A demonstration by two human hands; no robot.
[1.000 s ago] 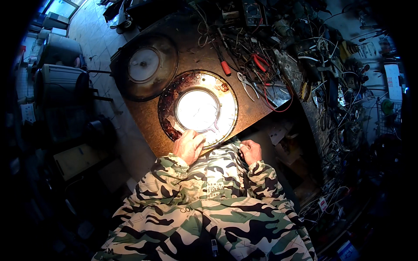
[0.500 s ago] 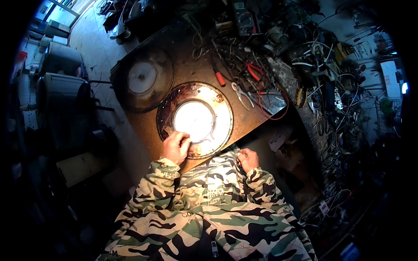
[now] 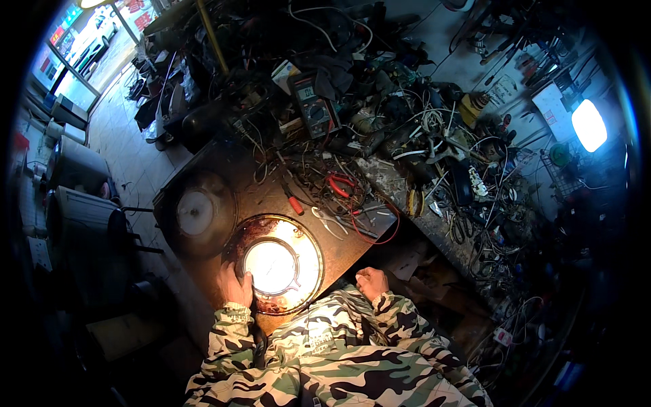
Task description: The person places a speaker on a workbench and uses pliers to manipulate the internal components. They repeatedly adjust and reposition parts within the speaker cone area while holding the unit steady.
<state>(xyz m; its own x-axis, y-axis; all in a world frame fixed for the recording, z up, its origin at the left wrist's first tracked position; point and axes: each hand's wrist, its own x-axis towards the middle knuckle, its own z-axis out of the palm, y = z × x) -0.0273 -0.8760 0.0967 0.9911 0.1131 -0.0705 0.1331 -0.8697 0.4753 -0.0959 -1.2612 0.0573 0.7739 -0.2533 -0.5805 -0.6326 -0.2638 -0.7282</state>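
A round metal plate (image 3: 310, 252) with brown scorched patches lies on the brown tabletop in front of me. A bright, glaring white disc (image 3: 269, 266) fills its middle, with a thin dark ring around it. At the plate's left edge is my left hand (image 3: 234, 285), fingers stretched forward and thumb apart, with nothing visible in it. Whether it presses on the rim I cannot tell. My right hand (image 3: 372, 282) rests by my lap beyond the table's near edge, its fingers curled in with nothing visible in them.
A second, darker round plate (image 3: 227, 216) with a pale centre lies at the far left. Pliers with pale handles (image 3: 330, 222), red-handled pliers (image 3: 340, 185), a red-handled tool (image 3: 296, 205) and a multimeter (image 3: 313, 108) lie among tangled wires. A bright lamp (image 3: 588, 126) glows at right.
My view has tilted up, showing more of the cluttered bench. My left hand has moved from the plate's lower inner part to its left edge, and its fingers have straightened. My right hand stays by my lap.
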